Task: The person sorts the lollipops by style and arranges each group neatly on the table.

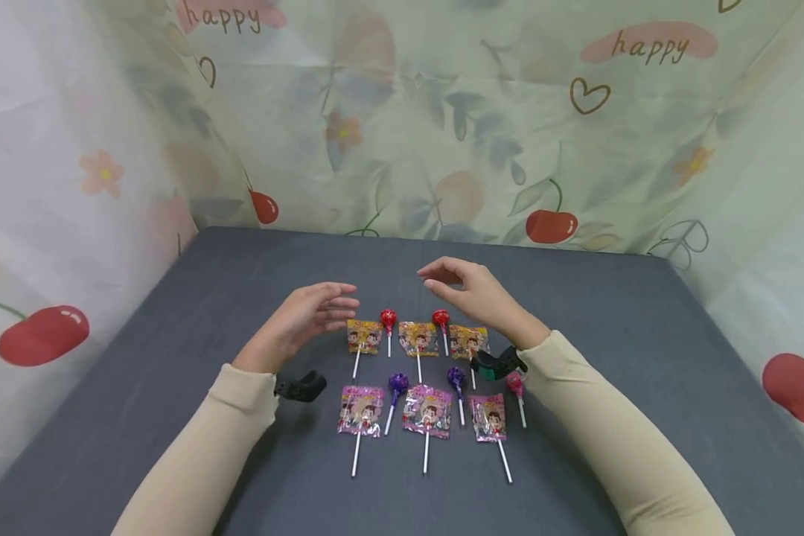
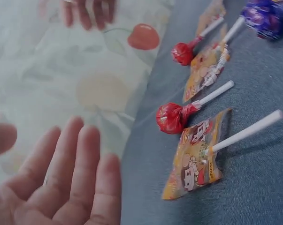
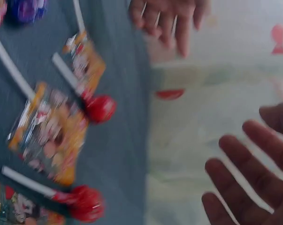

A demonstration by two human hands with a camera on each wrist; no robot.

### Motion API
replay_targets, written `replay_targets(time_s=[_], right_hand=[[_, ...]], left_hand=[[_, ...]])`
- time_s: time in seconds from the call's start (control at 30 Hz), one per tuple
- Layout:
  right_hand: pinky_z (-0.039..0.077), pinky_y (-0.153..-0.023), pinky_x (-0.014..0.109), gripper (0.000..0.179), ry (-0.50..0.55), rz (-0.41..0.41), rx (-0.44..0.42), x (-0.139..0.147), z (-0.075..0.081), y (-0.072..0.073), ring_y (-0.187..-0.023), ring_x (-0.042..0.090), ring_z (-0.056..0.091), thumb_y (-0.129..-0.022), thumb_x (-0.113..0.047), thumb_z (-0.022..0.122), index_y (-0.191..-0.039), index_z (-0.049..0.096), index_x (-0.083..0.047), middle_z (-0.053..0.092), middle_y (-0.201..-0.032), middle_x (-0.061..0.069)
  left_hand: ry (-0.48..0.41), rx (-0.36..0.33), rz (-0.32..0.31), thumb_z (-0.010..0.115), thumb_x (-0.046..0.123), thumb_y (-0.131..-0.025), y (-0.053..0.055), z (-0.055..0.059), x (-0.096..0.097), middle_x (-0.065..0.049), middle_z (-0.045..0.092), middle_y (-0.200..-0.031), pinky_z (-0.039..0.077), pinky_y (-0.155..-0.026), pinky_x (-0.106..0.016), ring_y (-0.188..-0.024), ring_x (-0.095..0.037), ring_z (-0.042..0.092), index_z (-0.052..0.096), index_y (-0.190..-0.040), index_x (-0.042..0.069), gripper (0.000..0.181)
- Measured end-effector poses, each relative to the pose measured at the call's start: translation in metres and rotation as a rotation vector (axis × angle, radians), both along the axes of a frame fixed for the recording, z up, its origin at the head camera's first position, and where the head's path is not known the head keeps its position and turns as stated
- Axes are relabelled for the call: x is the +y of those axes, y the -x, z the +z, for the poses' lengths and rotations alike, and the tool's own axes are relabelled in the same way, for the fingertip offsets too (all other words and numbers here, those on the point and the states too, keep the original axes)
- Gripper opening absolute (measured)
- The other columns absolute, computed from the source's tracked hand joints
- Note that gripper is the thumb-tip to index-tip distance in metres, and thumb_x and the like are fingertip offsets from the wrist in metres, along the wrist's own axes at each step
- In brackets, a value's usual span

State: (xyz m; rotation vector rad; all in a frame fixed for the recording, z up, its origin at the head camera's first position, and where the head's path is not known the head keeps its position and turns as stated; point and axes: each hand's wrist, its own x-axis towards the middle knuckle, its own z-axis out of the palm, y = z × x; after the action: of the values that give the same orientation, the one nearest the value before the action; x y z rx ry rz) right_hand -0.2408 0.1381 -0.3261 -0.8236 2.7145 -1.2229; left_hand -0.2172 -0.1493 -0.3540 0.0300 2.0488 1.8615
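My left hand (image 1: 304, 316) is held above the table with its fingers extended and nothing in them. Nearest to it lies a flat lollipop in a yellow wrapper (image 1: 365, 335), and a round red lollipop (image 1: 388, 318) is just to the right. My right hand (image 1: 476, 294) hovers past the back row, fingers loosely bent and empty. Below it are a second red lollipop (image 1: 441, 318) and another yellow-wrapped lollipop (image 1: 467, 341). Between these sits the middle yellow-wrapped lollipop (image 1: 418, 339). Both wrist views show spread, empty fingers beside the candies.
In the front row are pink-wrapped flat lollipops (image 1: 362, 409), with purple round lollipops (image 1: 398, 383) among them. A round pink lollipop (image 1: 515, 383) lies by the right sleeve. Sticks point toward me on the dark grey table (image 1: 174, 417). Printed cloth (image 1: 415, 149) hangs behind and at both sides.
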Motion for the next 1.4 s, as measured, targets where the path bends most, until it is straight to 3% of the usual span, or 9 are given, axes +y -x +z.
replay_targets(time_s=[0.1, 0.2, 0.4, 0.7, 0.83, 0.97, 1.17, 1.4], right_hand=[[0.048, -0.095, 0.043, 0.029, 0.020, 0.039, -0.110, -0.001, -0.013, 0.022, -0.113, 0.021, 0.060, -0.099, -0.030, 0.056, -0.123, 0.063, -0.016, 0.063, -0.123, 0.004], [0.047, -0.097, 0.044, 0.032, 0.010, 0.070, -0.208, -0.001, -0.025, 0.040, -0.114, 0.023, 0.059, -0.098, -0.031, 0.057, -0.125, 0.062, -0.014, 0.063, -0.124, 0.006], [0.043, -0.102, 0.046, 0.042, -0.027, 0.175, -0.368, -0.003, -0.041, 0.059, -0.123, 0.027, 0.054, -0.096, -0.027, 0.061, -0.132, 0.057, -0.005, 0.058, -0.134, 0.013], [0.045, -0.101, 0.043, 0.042, -0.076, 0.274, -0.509, -0.003, -0.053, 0.068, -0.126, 0.028, 0.052, -0.092, -0.017, 0.067, -0.131, 0.059, -0.006, 0.057, -0.135, 0.013], [0.047, -0.098, 0.040, 0.041, -0.084, 0.326, -0.542, -0.004, -0.057, 0.071, -0.124, 0.028, 0.053, -0.090, -0.011, 0.068, -0.129, 0.060, -0.002, 0.058, -0.133, 0.014], [0.050, -0.093, 0.036, 0.041, -0.076, 0.371, -0.587, -0.006, -0.061, 0.073, -0.121, 0.027, 0.053, -0.087, -0.005, 0.070, -0.127, 0.061, 0.001, 0.058, -0.132, 0.015], [0.048, -0.091, 0.031, 0.043, -0.083, 0.386, -0.595, -0.006, -0.063, 0.074, -0.120, 0.026, 0.050, -0.083, -0.001, 0.073, -0.124, 0.063, 0.002, 0.056, -0.129, 0.013], [0.044, -0.097, 0.035, 0.041, -0.110, 0.358, -0.589, -0.007, -0.064, 0.072, -0.119, 0.025, 0.047, -0.081, -0.003, 0.076, -0.121, 0.066, -0.002, 0.052, -0.129, 0.010]], left_hand=[[-0.137, -0.104, 0.084, 0.036, 0.031, -0.106, 0.009, -0.006, -0.006, -0.018, 0.043, -0.147, 0.036, -0.109, -0.044, -0.135, -0.033, 0.043, 0.041, -0.146, 0.008, 0.046], [-0.194, -0.167, 0.137, 0.035, 0.030, -0.106, 0.017, -0.012, -0.010, -0.016, 0.040, -0.151, 0.036, -0.110, -0.042, -0.137, -0.031, 0.039, 0.038, -0.148, 0.009, 0.047], [-0.113, -0.228, 0.192, 0.036, 0.030, -0.106, 0.030, -0.023, -0.011, -0.014, 0.044, -0.148, 0.038, -0.109, -0.040, -0.135, -0.028, 0.043, 0.041, -0.147, 0.011, 0.046], [0.043, -0.241, 0.204, 0.044, 0.026, -0.103, 0.042, -0.032, -0.006, -0.015, 0.048, -0.143, 0.042, -0.104, -0.038, -0.129, -0.026, 0.049, 0.044, -0.145, 0.010, 0.045], [0.117, -0.226, 0.187, 0.046, 0.025, -0.103, 0.046, -0.034, -0.005, -0.014, 0.050, -0.141, 0.044, -0.101, -0.036, -0.122, -0.024, 0.053, 0.047, -0.142, 0.009, 0.042], [0.214, -0.172, 0.121, 0.055, 0.020, -0.099, 0.046, -0.036, -0.002, -0.014, 0.050, -0.138, 0.045, -0.099, -0.035, -0.115, -0.021, 0.053, 0.050, -0.136, 0.005, 0.040], [0.344, -0.075, 0.018, 0.072, 0.013, -0.087, 0.044, -0.038, 0.000, -0.016, 0.053, -0.131, 0.045, -0.099, -0.039, -0.111, -0.023, 0.054, 0.056, -0.129, 0.004, 0.045], [0.486, 0.006, -0.062, 0.081, 0.013, -0.078, 0.045, -0.039, 0.001, -0.014, 0.052, -0.116, 0.044, -0.082, -0.031, -0.097, -0.022, 0.048, 0.061, -0.124, 0.006, 0.050]])
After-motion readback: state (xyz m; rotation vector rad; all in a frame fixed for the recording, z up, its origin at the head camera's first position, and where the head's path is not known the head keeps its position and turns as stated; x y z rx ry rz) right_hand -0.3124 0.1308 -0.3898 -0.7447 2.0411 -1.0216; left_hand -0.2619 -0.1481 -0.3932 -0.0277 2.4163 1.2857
